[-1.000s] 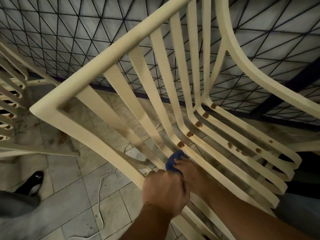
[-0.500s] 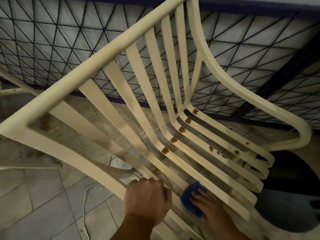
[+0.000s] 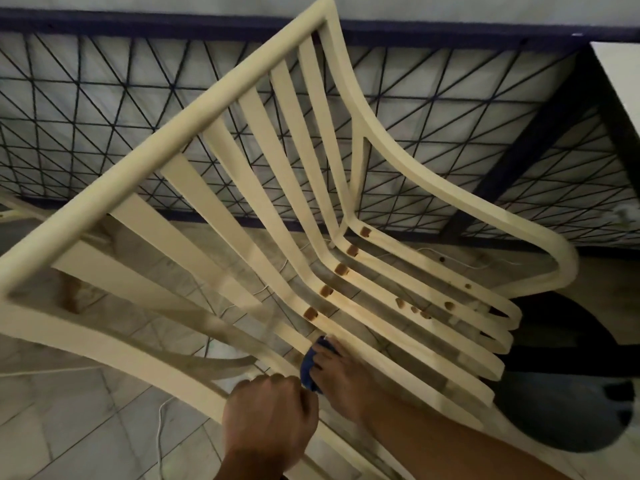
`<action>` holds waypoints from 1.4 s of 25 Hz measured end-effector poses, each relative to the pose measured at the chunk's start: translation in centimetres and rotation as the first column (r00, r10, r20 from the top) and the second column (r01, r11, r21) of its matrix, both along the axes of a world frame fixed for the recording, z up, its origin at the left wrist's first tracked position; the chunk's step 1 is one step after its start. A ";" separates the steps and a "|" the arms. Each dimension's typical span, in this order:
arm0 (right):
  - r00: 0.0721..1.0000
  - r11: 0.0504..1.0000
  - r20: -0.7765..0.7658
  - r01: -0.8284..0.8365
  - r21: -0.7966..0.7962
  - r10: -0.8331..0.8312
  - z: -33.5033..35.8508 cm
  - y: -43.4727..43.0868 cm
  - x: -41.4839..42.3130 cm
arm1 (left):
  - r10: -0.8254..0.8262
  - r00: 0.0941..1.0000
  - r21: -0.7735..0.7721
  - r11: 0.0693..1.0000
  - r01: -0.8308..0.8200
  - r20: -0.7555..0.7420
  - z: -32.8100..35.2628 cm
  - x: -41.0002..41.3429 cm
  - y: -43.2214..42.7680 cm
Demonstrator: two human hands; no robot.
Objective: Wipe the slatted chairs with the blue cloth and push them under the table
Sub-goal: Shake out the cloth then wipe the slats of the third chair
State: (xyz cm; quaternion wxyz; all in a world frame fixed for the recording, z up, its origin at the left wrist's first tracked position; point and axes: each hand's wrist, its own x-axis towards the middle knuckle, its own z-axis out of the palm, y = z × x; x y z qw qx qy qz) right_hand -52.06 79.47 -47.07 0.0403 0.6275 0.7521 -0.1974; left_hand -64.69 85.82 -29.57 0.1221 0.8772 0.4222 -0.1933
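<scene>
A cream slatted chair [image 3: 194,123] fills the view, seen from above and behind its backrest. Brown rusty spots mark the bend of its slats. My left hand [image 3: 270,420] grips the chair's near armrest rail with curled fingers. My right hand [image 3: 341,379] presses a small blue cloth [image 3: 311,365] against a seat slat near the bend; the cloth shows only at my fingertips, the rest is hidden under the hand.
A dark blue railing with a criss-cross wire mesh [image 3: 104,109] runs behind the chair. A white table edge [image 3: 620,84] shows at the upper right. A white cable [image 3: 159,427] lies on the tiled floor. A dark round object [image 3: 568,410] sits at the lower right.
My right hand slid the cloth down the seat slat toward its front and has come back up toward the bend. My view shifted right and up; the second chair at left left the frame.
</scene>
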 end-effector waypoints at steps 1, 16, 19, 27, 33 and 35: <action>0.999 0.999 -0.017 0.027 0.023 -0.027 0.8 0.3 -0.2 | 0.003 1.000 0.008 1.000 -0.003 0.006 -0.1 -0.1 -0.1; 0.957 0.975 -0.203 0.218 0.039 -0.206 -0.8 6.9 -4.1 | 0.002 0.997 -0.051 0.999 -0.006 -0.077 -2.3 -0.9 -0.4; 0.956 0.977 -0.205 0.197 -0.084 -0.210 -2.0 5.6 -4.4 | -0.003 1.000 0.036 0.999 0.003 0.011 -2.3 -1.1 -0.8; 0.897 0.907 -0.150 0.397 -0.139 -0.415 -2.4 -1.1 -2.7 | -0.007 1.000 0.127 0.992 0.004 0.020 -2.2 -0.6 -0.8; 0.675 0.722 -0.261 0.620 -0.307 -0.690 0.1 -10.8 0.0 | 0.029 0.998 0.064 0.997 -0.032 0.051 -3.6 -1.9 -0.9; 0.570 0.630 -0.269 0.686 -0.363 -0.776 1.8 -13.9 0.9 | 0.024 0.997 0.091 0.995 -0.030 0.070 -3.7 -1.9 -0.8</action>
